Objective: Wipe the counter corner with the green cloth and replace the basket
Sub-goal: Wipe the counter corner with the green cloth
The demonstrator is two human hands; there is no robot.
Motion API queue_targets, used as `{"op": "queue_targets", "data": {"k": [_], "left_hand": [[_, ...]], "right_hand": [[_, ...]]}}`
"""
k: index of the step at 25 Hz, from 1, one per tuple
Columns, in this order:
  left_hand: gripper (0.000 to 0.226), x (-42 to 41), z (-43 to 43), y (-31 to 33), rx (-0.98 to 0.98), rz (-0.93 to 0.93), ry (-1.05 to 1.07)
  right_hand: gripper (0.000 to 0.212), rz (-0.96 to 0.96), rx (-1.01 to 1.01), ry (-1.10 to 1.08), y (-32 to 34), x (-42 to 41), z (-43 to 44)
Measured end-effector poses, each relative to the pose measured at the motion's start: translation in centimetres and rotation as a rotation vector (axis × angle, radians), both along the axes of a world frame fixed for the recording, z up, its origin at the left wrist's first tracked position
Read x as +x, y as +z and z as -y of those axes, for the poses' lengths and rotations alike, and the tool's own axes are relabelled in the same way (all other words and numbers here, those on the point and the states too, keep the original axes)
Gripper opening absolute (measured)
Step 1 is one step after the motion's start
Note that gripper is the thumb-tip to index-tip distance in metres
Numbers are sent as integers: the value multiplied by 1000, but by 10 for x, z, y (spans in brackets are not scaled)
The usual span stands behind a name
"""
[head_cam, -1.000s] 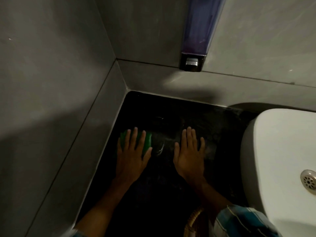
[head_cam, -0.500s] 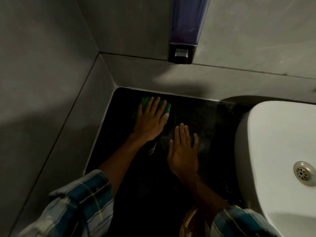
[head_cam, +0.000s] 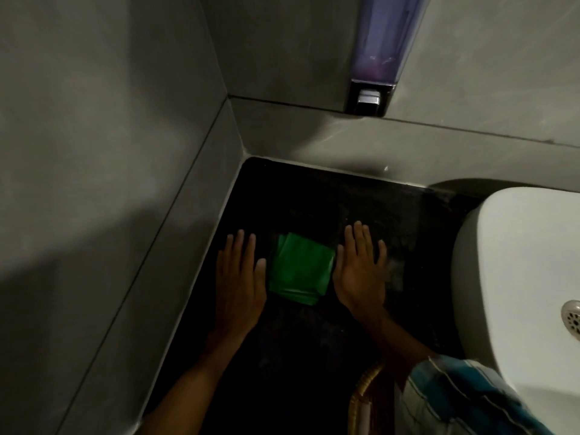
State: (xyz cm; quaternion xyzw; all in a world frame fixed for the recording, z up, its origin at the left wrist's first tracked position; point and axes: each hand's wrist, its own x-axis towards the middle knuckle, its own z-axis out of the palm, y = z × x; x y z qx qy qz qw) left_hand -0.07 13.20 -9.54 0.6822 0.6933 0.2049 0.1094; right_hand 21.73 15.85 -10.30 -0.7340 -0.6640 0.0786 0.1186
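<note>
- Lying flat on the dark counter (head_cam: 314,356): one green cloth (head_cam: 299,269), folded into a square, some way out from the corner where two grey walls are meeting.
- Resting palm down just left of the cloth: one left hand (head_cam: 240,282), fingers stretched out and holding nothing, the thumb side close to the cloth edge, touching or not cannot be told.
- Resting palm down just right of the cloth: one right hand (head_cam: 361,274), fingers also spread and empty.
- Showing at the bottom edge, near the right forearm: one woven basket (head_cam: 364,400), only its rim in view.
- Covering the right forearm: one checked sleeve (head_cam: 455,400).
- Standing at the right: one white sink (head_cam: 518,277) with one metal drain (head_cam: 572,318).
- Hanging on the back wall above the counter: one purple soap dispenser (head_cam: 381,54).
</note>
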Motion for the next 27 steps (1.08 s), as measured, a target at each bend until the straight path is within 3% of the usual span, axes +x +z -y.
{"op": "queue_targets", "data": {"k": [3,5,9,14,16,19,22,24,27], "left_hand": [[69,-25,35,4,-102,-98,32],[65,-26,43,2,-137,-170,-20],[55,-27,38,-1,-122,-163,2],[52,-28,37,-1,-119,-152,-6],[49,-28,38,-1,-116,-144,-14],[50,-30,40,0,-138,-115,-17],[51,-26,38,-1,-156,-129,4],[51,-25,38,-4,-148,-153,25],[51,-25,40,-6,-120,-159,27]], "right_hand": [[47,-176,-33,-100,23,-2,-8],[52,-270,-1,-50,36,-24,-8],[72,-47,-162,263,29,-75,20],[72,176,-113,657,16,-67,67],[71,235,-154,721,16,-52,68],[69,256,-167,484,23,4,49],[70,51,-339,53,29,71,28],[71,-54,-318,-193,26,72,20],[72,-77,-278,-244,23,29,-1]]}}
